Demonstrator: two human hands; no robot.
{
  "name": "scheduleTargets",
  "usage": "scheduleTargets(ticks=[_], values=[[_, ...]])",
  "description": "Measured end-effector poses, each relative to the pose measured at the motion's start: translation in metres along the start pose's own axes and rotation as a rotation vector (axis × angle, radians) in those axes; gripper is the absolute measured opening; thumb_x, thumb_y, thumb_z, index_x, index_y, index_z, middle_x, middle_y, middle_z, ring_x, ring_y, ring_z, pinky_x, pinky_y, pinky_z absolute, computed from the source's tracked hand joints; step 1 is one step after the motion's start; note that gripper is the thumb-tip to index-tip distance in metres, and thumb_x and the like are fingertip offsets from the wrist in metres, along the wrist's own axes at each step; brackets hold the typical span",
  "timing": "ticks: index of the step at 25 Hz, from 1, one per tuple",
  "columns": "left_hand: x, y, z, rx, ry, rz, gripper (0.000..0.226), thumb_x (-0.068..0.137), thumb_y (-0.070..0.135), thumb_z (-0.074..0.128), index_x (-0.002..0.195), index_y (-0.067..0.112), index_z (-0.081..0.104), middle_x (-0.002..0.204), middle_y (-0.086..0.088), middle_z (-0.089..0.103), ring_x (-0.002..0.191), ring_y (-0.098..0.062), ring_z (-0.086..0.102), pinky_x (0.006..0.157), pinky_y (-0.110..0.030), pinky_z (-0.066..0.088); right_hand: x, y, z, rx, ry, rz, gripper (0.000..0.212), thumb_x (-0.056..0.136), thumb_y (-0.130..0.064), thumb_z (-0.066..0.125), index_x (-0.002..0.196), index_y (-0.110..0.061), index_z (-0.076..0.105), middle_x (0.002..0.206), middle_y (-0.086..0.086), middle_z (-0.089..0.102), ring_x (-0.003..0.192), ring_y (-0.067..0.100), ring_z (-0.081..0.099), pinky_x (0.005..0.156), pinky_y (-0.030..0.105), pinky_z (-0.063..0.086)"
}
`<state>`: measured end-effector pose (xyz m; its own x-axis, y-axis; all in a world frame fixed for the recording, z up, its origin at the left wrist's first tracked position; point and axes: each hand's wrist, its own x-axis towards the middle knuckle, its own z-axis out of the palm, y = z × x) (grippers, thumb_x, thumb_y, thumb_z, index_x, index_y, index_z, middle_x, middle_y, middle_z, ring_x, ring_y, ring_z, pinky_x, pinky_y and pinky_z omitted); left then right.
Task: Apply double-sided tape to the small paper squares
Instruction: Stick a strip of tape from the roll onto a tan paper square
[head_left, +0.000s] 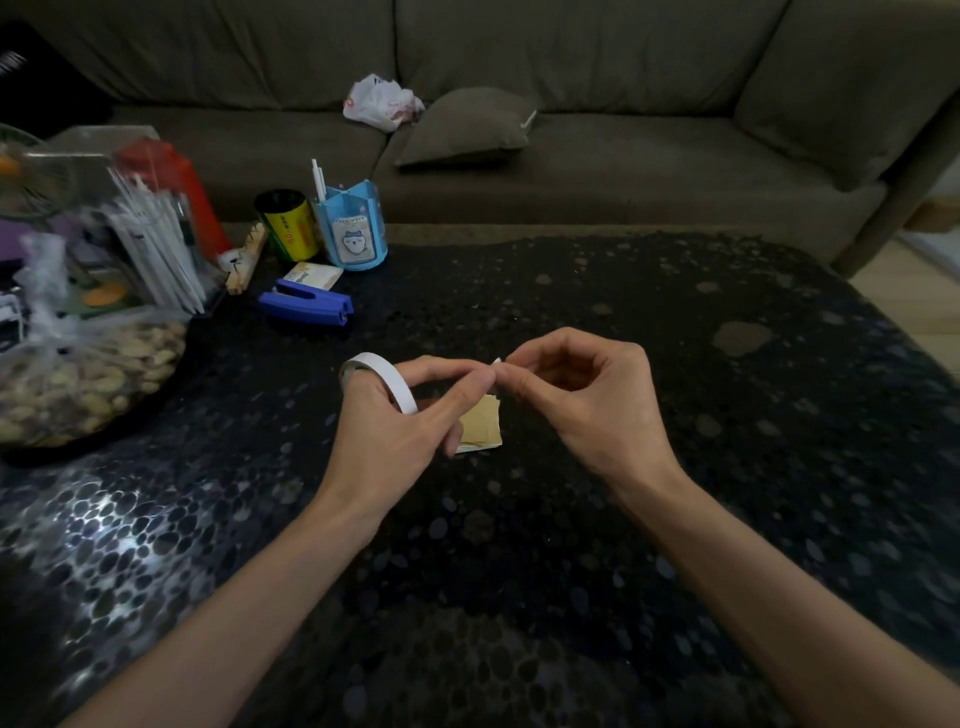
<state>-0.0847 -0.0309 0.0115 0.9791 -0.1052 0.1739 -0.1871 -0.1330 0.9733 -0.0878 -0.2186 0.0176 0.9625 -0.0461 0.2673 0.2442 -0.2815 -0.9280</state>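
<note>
Two grips: our left hand (395, 431) curls round the tape roll (384, 371), our right hand (587, 395) pinches its loose end (497, 360), just above the paper squares (485, 428) stacked on the counter (675, 519).

Home living room: grey sofa (571, 171) behind cluttered coffee table (675, 415).

At frame centre, a white tape roll (382, 375) is held in the left hand (395, 436); its tape end (497, 360) is pinched by the right hand (587, 400). Just below, tan paper squares (485, 423) are stacked on the dark table (649, 519), partly hidden.
</note>
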Motion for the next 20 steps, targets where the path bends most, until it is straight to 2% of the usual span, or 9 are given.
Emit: scheduleTargets(ticks=[3,7,10,13,20], values=[[0.0008,-0.0037,0.0014,-0.045,0.035,-0.079,0.016,0.089,0.031,0.077,0.102,0.023,0.080,0.069,-0.010,0.072,0.052,-0.013,0.057,0.056,-0.016,0.049,-0.0023,0.0010,0.0032,-0.036,-0.014,-0.009,0.015,0.086,-0.024,0.085,0.098,-0.017,0.078,0.091,-0.005,0.078,0.087,0.010,0.075,0.082,0.035,0.064],[0.0002,-0.0026,0.0020,-0.057,0.049,-0.087,0.014,0.090,0.031,0.077,0.101,0.022,0.080,0.071,-0.008,0.073,0.052,-0.011,0.056,0.056,-0.014,0.047,-0.0029,-0.0003,0.0047,-0.026,-0.024,-0.018,0.014,0.090,-0.019,0.083,0.103,-0.017,0.078,0.092,-0.006,0.077,0.088,0.010,0.075,0.083,0.031,0.063],[0.0016,-0.0024,0.0002,-0.062,0.091,-0.106,0.012,0.091,0.030,0.076,0.099,0.022,0.079,0.073,-0.015,0.070,0.052,-0.011,0.056,0.057,-0.015,0.047,-0.0024,-0.0008,0.0029,-0.028,-0.015,-0.009,0.013,0.091,-0.016,0.081,0.103,-0.020,0.077,0.091,-0.007,0.076,0.087,0.008,0.074,0.082,0.027,0.062],[0.0028,-0.0027,0.0008,-0.017,0.125,-0.088,0.009,0.092,0.026,0.075,0.097,0.019,0.077,0.072,-0.016,0.069,0.049,-0.011,0.054,0.053,-0.016,0.047,-0.0044,-0.0024,0.0037,-0.037,-0.018,-0.025,0.012,0.092,-0.017,0.080,0.103,-0.020,0.077,0.092,-0.008,0.076,0.088,0.008,0.074,0.082,0.027,0.062],[-0.0001,-0.0023,0.0037,0.021,0.038,-0.013,0.017,0.093,0.029,0.070,0.104,0.018,0.077,0.080,-0.009,0.074,0.052,-0.014,0.057,0.054,-0.020,0.050,-0.0079,-0.0053,0.0072,-0.134,-0.045,-0.093,0.010,0.094,-0.021,0.078,0.104,-0.022,0.078,0.092,-0.012,0.076,0.089,0.004,0.073,0.081,0.025,0.061]])
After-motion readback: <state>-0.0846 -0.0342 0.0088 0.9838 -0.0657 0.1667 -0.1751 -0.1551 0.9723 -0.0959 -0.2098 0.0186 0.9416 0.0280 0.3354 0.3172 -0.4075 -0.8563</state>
